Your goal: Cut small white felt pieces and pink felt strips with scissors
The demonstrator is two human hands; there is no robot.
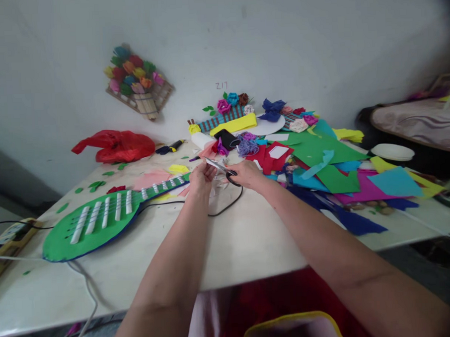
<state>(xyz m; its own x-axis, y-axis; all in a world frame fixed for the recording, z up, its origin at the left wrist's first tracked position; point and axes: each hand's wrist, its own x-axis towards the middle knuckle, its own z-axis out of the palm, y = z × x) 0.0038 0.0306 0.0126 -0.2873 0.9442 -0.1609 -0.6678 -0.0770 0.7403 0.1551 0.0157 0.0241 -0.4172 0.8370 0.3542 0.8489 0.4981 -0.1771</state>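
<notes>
My right hand point(246, 173) grips a pair of scissors point(231, 173) by its black handle. The blades point left and reach over my left hand point(203, 174). My left hand has its fingers curled beneath the blade tips; whatever it pinches is too small to make out. Small white scraps point(223, 190) lie on the table just below the scissors. Left of my left hand lies a green paper guitar point(87, 204) with white strips across its body and neck, its neck end close to my wrist.
Coloured paper sheets point(321, 144) pile up on the right. A red plastic bag point(123, 145) sits at the back left, near a yellow-and-black tool point(175, 146). Paper flowers point(224, 106) stand against the wall. A black cable point(226, 208) loops under my hands; a power strip point(15, 242) lies far left.
</notes>
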